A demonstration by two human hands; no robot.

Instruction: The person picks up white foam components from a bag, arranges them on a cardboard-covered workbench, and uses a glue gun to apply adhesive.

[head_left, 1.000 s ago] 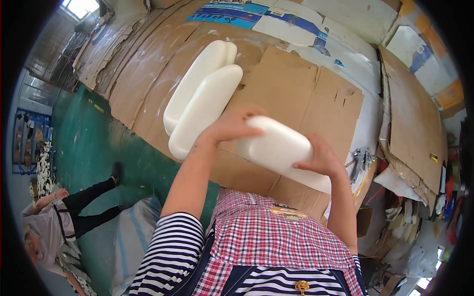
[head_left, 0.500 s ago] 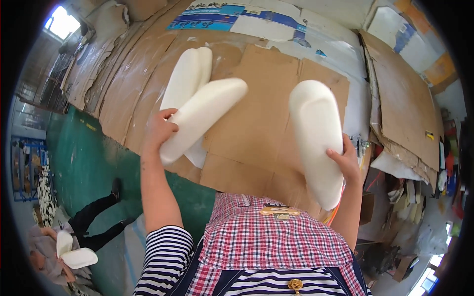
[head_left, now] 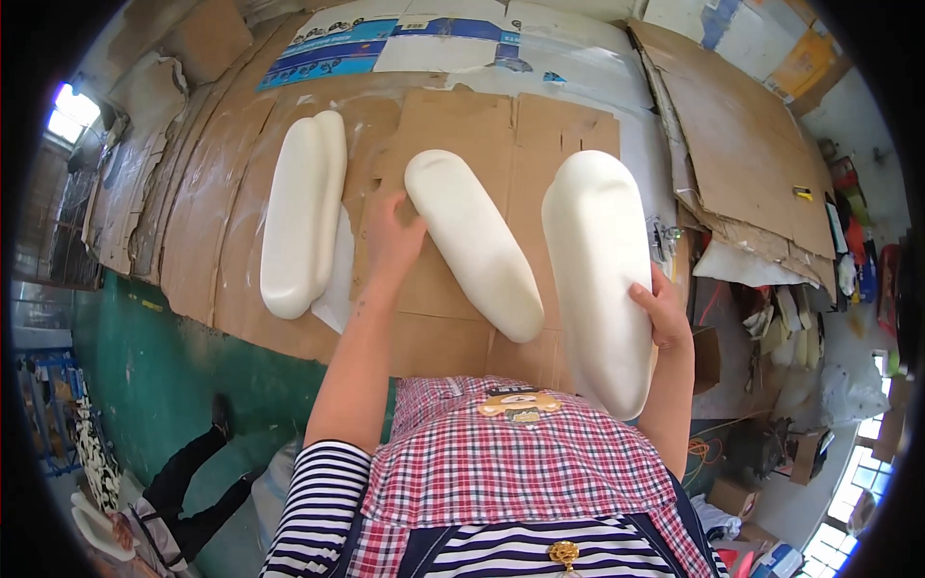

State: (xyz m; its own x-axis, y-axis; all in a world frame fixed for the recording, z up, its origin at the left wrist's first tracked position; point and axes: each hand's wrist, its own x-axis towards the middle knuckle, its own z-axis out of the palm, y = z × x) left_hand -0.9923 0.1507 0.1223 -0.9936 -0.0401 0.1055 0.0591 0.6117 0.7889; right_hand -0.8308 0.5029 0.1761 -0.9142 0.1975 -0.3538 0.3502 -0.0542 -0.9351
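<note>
Two long, white, rounded foam-like pieces are at my hands over the cardboard-covered table (head_left: 453, 332). My left hand (head_left: 393, 236) grips the far left edge of the middle white piece (head_left: 477, 250), which slants with its near end to the right; some fingers are hidden by it. On the right, my right hand (head_left: 663, 306) is closed around the right edge of the other white piece (head_left: 599, 279), thumb on top and fingers underneath. This piece is raised, its near end close to my apron. To the left lie white pieces (head_left: 294, 217) side by side, touching.
Cardboard sheets (head_left: 761, 135) are stacked at the right, with a yellow-handled tool (head_left: 803, 194) on them. At lower left, another person (head_left: 159, 525) holds white pieces on the green floor (head_left: 183, 356). A cardboard box (head_left: 706, 359) stands beyond my right forearm.
My left hand has moved right from the pair at left, and its white piece has swung round to slant the other way. The right hand keeps its piece, slightly turned. The view has shifted.
</note>
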